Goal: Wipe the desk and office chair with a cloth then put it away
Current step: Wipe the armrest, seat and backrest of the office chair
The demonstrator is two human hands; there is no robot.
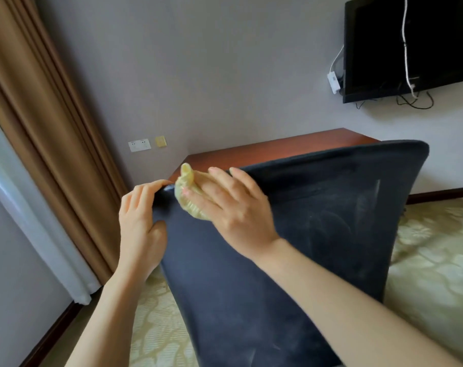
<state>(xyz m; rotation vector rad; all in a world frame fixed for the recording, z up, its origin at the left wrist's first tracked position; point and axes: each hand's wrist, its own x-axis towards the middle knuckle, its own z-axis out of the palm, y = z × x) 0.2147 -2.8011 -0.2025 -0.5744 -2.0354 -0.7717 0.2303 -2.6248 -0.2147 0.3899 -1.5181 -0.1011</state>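
Both forearms enter from the bottom edge, and between them rises the dark fabric backrest (291, 234) of the office chair, seen from behind and tilted toward the camera. The left hand (142, 226) grips the backrest's upper left corner: its fingers (148, 188) curl over the top edge and the thumb lies on the near face. The right hand (233, 205) presses a crumpled pale yellow cloth (186, 190) flat against the fabric, just under the top edge; its fingers are straight and spread, so they push the cloth and do not clench it. The cloth lies under those fingertips and touches, or nearly touches, the fingers of the left hand.

To the right of the right hand, the fabric shows pale dusty streaks (whether they are dust or wiping marks, I cannot tell). Beyond the fingers, behind the backrest's top edge, the reddish-brown wooden surface (278, 148) stands against the wall; the visible part carries nothing.

My judgement: the chair step is now in hand, near the top left of the backrest. If the surface was already wiped cannot be read from its look. The seat and lower parts of the chair are hidden. What seems left is the rest of the backrest, perhaps the seat, and then putting the cloth away.
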